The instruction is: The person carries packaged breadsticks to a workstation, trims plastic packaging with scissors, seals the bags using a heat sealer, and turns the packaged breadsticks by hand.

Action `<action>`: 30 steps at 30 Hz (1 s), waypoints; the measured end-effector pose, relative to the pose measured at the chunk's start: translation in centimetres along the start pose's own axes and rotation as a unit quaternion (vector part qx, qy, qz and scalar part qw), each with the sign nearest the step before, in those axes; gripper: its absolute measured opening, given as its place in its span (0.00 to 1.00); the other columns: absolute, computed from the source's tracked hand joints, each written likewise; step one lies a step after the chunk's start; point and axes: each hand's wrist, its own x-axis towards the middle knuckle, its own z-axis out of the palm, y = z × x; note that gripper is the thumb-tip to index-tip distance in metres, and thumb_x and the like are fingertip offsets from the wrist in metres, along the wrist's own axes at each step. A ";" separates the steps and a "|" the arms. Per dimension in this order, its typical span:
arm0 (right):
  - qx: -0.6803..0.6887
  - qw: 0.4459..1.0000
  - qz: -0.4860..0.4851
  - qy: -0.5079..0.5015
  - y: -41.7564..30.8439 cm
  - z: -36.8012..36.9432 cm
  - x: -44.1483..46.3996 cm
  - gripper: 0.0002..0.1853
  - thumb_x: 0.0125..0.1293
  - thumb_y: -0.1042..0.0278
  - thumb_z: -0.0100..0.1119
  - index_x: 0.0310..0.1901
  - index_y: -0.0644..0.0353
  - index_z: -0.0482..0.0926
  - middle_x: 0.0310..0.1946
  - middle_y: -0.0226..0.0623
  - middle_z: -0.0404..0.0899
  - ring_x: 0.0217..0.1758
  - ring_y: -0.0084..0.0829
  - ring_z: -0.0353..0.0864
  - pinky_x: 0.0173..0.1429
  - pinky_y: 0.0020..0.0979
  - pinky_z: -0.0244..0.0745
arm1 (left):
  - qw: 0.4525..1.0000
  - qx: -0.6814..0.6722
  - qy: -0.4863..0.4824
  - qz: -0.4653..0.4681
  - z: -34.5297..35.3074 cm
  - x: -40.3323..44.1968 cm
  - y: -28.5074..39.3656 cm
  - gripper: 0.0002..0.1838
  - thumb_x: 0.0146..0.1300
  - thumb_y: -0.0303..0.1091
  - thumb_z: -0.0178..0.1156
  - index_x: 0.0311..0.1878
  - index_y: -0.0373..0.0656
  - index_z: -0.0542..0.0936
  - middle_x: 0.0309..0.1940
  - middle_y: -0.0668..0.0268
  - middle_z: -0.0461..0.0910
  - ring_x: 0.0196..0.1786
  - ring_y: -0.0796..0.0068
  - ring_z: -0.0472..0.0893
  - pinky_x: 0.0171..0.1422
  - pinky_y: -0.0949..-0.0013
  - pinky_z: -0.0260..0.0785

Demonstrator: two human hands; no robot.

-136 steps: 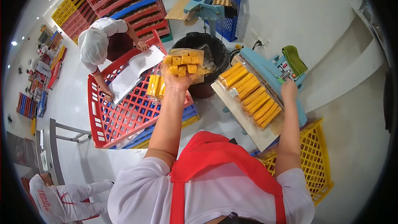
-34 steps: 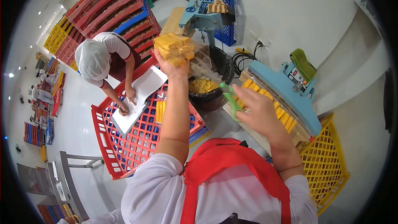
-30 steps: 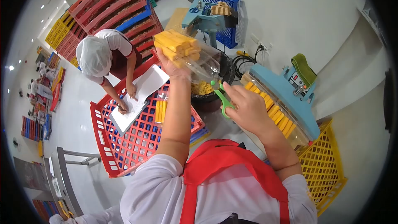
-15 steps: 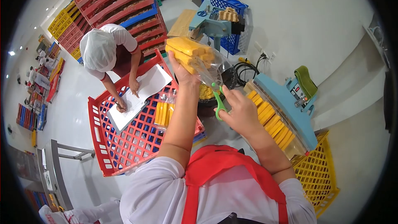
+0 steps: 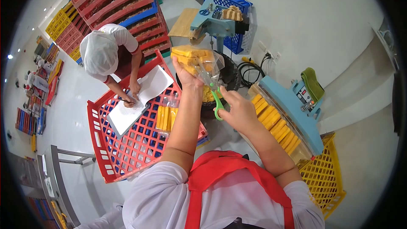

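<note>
Apparent trimming step: left hand (image 5: pixel 188 77) clasps bag (image 5: pixel 188 57), right hand (image 5: pixel 240 109) grips green scissors (image 5: pixel 218 101) between them; cutting calls for a steady bag.

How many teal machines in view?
2: a near machine beside the packed yellow sticks, to the right of the right hand; a far machine by the blue crate. Others could be hidden.
</note>
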 end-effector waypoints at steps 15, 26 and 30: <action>0.019 0.999 0.018 -0.046 3.0 1.6 6.4 0.27 0.48 0.67 0.55 0.55 0.57 0.67 0.38 0.43 0.74 0.41 0.44 0.74 0.43 0.39 0.69 | 0.987 0.067 0.058 0.135 -4.8 6.8 2.5 0.27 0.62 0.58 0.36 0.53 0.46 0.64 0.47 0.62 0.70 0.49 0.62 0.72 0.52 0.55 0.66; -0.343 0.921 -0.098 -0.159 3.9 0.1 16.6 0.15 0.49 0.74 0.52 0.41 0.60 0.73 0.30 0.38 0.75 0.33 0.39 0.77 0.33 0.37 0.72 | 0.915 0.226 -0.014 0.333 -5.4 15.8 6.1 0.21 0.60 0.41 0.48 0.55 0.45 0.59 0.46 0.62 0.69 0.48 0.65 0.72 0.51 0.60 0.68; -0.335 0.930 -0.093 -0.119 4.5 0.3 16.3 0.09 0.50 0.75 0.50 0.35 0.63 0.73 0.27 0.41 0.75 0.31 0.39 0.77 0.32 0.37 0.72 | 0.928 0.205 -0.057 0.305 -6.1 17.5 6.2 0.21 0.59 0.40 0.50 0.54 0.44 0.60 0.45 0.62 0.69 0.46 0.66 0.73 0.49 0.62 0.70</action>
